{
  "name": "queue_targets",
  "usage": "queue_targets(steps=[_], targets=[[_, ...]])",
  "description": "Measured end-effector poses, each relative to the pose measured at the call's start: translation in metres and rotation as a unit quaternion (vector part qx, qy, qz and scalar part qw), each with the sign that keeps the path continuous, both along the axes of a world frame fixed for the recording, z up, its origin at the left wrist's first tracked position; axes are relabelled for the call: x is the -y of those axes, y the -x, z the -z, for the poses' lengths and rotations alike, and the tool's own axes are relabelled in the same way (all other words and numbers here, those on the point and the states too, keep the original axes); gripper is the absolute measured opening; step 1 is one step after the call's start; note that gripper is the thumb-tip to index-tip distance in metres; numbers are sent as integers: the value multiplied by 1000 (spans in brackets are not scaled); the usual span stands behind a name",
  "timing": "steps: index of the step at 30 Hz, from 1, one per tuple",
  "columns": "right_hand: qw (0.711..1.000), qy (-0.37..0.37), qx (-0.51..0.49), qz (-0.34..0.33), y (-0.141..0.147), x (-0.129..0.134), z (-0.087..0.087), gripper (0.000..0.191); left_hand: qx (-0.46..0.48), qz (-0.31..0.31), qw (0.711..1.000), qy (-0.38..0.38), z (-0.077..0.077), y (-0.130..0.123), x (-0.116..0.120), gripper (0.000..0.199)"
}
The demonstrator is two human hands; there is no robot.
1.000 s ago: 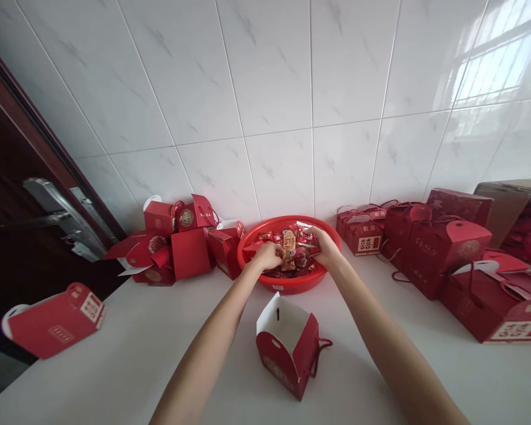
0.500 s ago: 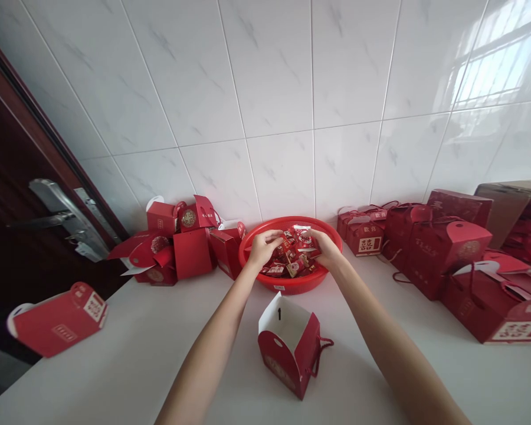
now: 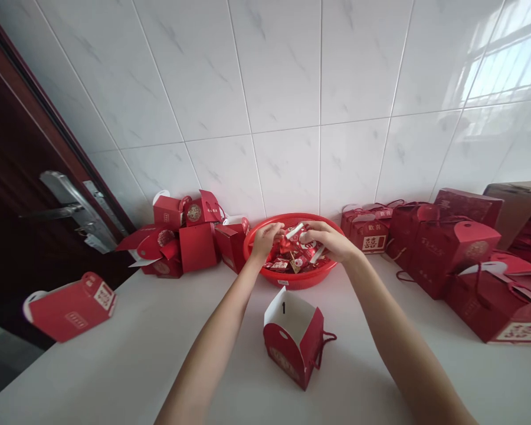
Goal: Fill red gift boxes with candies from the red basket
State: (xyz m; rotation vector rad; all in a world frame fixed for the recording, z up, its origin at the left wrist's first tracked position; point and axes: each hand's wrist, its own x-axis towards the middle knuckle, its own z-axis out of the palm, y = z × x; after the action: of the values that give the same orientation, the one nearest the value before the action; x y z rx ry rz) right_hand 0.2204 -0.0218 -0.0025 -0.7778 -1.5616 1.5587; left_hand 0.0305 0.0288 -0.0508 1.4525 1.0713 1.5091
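Observation:
A red plastic basket [image 3: 298,282] full of small red-wrapped candies [image 3: 277,264] stands by the wall, with both hands over it. My right hand [image 3: 334,241] has thumb and fingers closed on a red candy packet [image 3: 308,251] with white ends, held tilted above the pile. My left hand [image 3: 265,241] is at the left side of the basket, its fingers drawn together; what lies between them is hard to make out. In front of the basket, between my forearms, an open red gift box [image 3: 287,348] with a white inside and a cord handle stands on the white table.
Several red boxes [image 3: 197,245] are stacked at the back left, and one box [image 3: 73,313] lies near the left table edge [image 3: 24,375]. More red boxes [image 3: 454,254] and a cardboard carton [image 3: 508,206] line the right. A tiled wall [image 3: 287,171] closes off the back.
My right hand has lifted and tilted the candy packet, whose white ends now show clearly. My left hand has risen slightly, its fingers closer together. The view has shifted slightly.

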Motion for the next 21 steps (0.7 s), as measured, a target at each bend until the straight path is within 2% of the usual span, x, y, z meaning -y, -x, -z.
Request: queue_targets(steps=[2,4,5,8,10,12,14,17,19,21], targets=[[989,-90,72,-87,-1,21,-17,12,-2,6,1000,-2,-1,-2,1,27],[960,-181,164,-134,2,41,-29,5,1,13,1000,-5,-1,-4,2,26],[942,-212,210,-151,5,50,-33,8,5,14,1000,-11,-1,-6,2,26],[886,-257,337,-189,13,67,-36,20,22,1,999,-40,-5,-8,5,28],[859,-265,395,-191,17,72,-34,23,26,-4,998,-59,-11,-7,14,30],[847,-272,424,-171,19,73,-31,23,3,13,998,-69,-21,-1,31,30],[843,-281,434,-151,20,72,-29,20,-53,57,995,-60,-32,8,57,29],[833,-289,449,-143,20,70,-27,20,-161,138,977,-1,-45,24,102,27],[827,-291,460,-141,21,70,-26,19,-212,185,959,37,-48,32,126,26],[824,-296,463,-139,23,71,-25,18,-238,206,947,64,-47,37,142,28]])
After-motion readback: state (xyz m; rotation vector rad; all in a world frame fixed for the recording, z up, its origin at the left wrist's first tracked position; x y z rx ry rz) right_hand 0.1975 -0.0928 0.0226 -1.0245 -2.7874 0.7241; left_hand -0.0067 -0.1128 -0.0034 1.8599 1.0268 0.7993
